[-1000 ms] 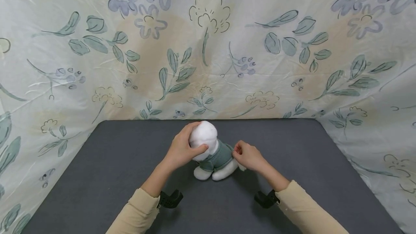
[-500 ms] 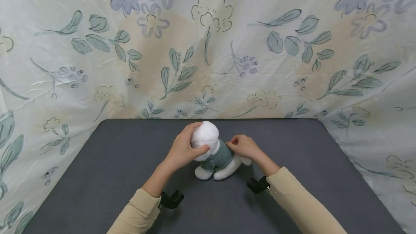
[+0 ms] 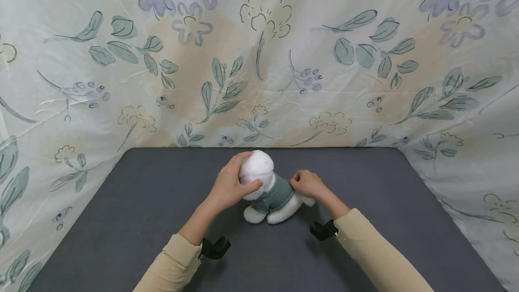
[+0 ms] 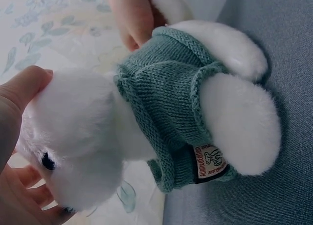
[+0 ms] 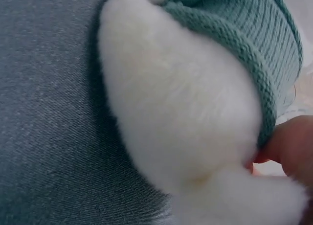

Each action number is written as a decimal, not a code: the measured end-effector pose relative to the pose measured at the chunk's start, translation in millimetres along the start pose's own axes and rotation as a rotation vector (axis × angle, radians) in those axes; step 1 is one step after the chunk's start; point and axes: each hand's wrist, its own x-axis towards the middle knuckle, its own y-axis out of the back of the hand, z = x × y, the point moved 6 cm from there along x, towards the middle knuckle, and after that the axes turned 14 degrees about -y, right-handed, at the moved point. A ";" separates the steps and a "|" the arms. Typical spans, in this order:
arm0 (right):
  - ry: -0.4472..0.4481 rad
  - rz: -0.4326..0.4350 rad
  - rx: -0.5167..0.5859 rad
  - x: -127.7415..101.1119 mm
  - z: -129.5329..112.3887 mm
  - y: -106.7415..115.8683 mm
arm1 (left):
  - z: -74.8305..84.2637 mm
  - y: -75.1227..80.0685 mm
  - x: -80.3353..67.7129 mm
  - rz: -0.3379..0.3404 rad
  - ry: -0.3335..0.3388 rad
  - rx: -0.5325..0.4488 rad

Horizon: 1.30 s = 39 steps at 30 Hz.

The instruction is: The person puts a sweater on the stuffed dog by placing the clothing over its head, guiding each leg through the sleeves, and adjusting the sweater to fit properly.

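Observation:
A white plush animal (image 3: 288, 212) in a green knitted sweater (image 3: 279, 193) sits on the dark table, its head to the left. My left hand (image 3: 231, 186) grips the head, thumb on the near side and fingers round the far side. The left wrist view shows a dark eye (image 4: 48, 161) and a printed label (image 4: 211, 161) on the sweater. At the toy's rear, my right hand (image 3: 310, 184) pinches the sweater's rolled back hem (image 5: 266, 105), just above the white tail (image 5: 239, 198). The pinching fingertips are partly hidden behind the toy.
A dark grey table (image 3: 162, 202) spreads around the toy. Behind it and along both sides hangs a pale floral cloth (image 3: 284, 57). A black wrist mount (image 3: 215, 248) sits under the left wrist and another black mount (image 3: 323, 230) under the right.
My right hand moved up and left from the toy's rear to the sweater's back, then slightly right to the hem. The tail shows more now. My left hand stays on the head.

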 end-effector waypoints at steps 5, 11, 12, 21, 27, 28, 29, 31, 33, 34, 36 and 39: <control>0.032 0.075 -0.002 -12.6 -4.7 6.3 | -1.7 0.1 0.9 0.005 -0.005 -0.008; 0.057 0.065 -0.015 -41.6 -8.0 3.5 | -3.6 -0.6 0.8 -0.002 0.013 -0.005; 0.058 0.049 -0.020 -45.9 -7.6 0.7 | -3.4 -0.6 0.9 -0.002 0.015 -0.005; 0.047 0.047 -0.006 -60.8 -3.2 -23.7 | -2.2 0.0 1.3 0.005 0.017 0.012; 0.052 0.101 0.025 -59.5 -0.5 -26.5 | -2.9 -0.2 1.0 0.010 0.015 0.011; 0.053 0.101 0.030 -59.6 0.5 -26.5 | -2.8 0.0 0.9 0.011 0.015 0.010; 0.049 0.100 0.029 -59.7 2.1 -26.7 | -2.9 0.1 1.0 0.012 0.016 0.008; 0.039 0.096 0.023 -60.3 5.5 -27.5 | -2.9 0.4 0.8 0.013 0.018 0.004; 0.035 0.097 0.013 -61.6 8.6 -28.1 | -2.9 0.5 0.5 0.013 0.019 0.001; 0.035 0.099 0.007 -62.4 9.7 -28.3 | -3.1 0.3 0.4 0.013 0.020 -0.002; 0.041 0.106 0.000 -64.2 10.6 -28.3 | -3.2 0.1 0.1 0.015 0.019 -0.004; 0.052 0.117 -0.003 -66.5 9.1 -27.0 | -3.7 -0.5 -0.3 0.023 0.015 -0.004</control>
